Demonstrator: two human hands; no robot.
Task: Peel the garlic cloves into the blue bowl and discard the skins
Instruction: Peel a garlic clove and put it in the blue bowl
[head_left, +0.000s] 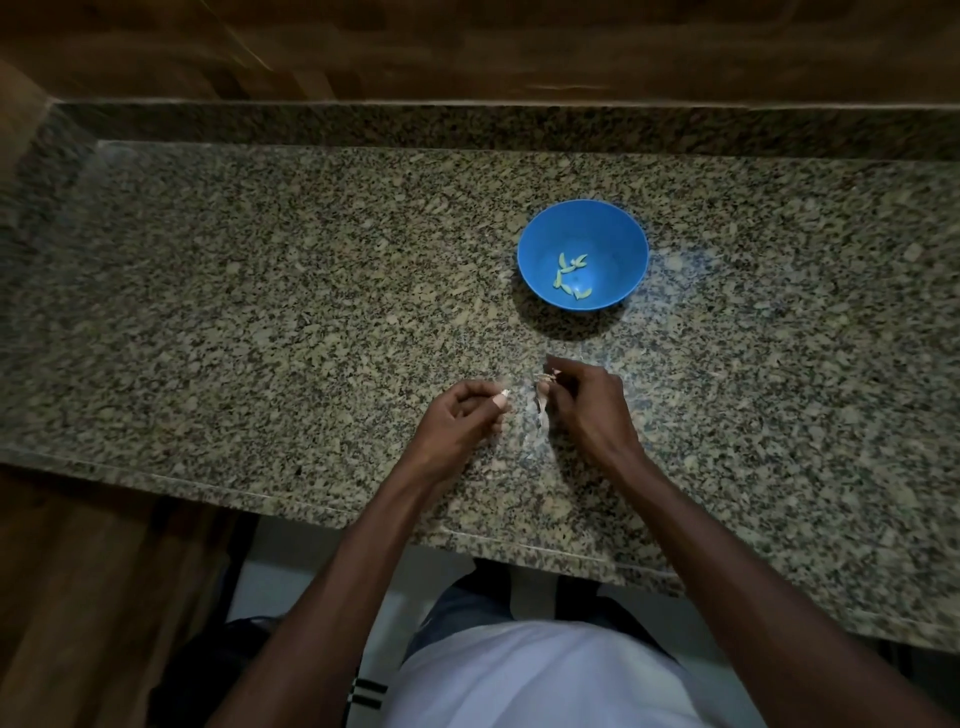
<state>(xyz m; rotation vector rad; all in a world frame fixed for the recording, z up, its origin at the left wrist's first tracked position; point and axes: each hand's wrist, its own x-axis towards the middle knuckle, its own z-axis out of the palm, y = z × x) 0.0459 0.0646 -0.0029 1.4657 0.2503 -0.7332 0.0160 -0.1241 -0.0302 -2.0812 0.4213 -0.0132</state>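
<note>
A blue bowl (583, 218) stands on the speckled granite counter (260, 312), with several pale peeled garlic cloves (570, 273) on its bottom. Nearer to me, my left hand (460, 421) is curled and pinches a small pale garlic clove (503, 396) at its fingertips. My right hand (589, 402) is a little to the right of it, its fingers curled round a scrap of papery garlic skin (545, 378). More bits of skin (540, 408) lie on the counter between the two hands. Both hands are below the bowl in the view and apart from it.
A raised granite ledge (467, 124) and a wooden wall (467, 47) close off the back of the counter. The counter's front edge (363, 519) runs just in front of my body. A wooden panel (78, 597) stands lower left.
</note>
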